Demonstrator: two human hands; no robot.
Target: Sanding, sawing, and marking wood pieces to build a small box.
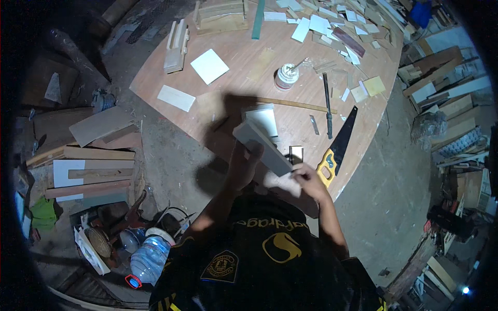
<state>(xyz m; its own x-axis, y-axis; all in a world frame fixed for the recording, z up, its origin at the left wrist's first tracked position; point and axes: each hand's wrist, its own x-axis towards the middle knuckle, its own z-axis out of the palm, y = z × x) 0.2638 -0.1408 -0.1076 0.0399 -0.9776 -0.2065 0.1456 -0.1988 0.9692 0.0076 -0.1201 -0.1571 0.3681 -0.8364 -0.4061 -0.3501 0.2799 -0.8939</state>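
Observation:
My left hand [244,166] is closed round the left part of a grey rectangular board [264,146], which slants above the wooden table [358,78]. My right hand [308,181] has its fingers closed at the board's lower right end. Beyond the board lie a white panel [262,116] and a long wooden stick [295,103]. A small pale block [296,153] sits just above my right hand. To the right lie a handsaw [337,147] with a yellow handle, a dark bar tool [328,109] and a short metal blade [314,124].
A jar [285,78] with a brush, white squares [209,66], a wooden assembly [177,46] and scattered offcuts [319,23] lie on the table. Stacked boards [88,171] and water bottles [148,259] stand on the floor at left; more scrap wood [456,109] is at right.

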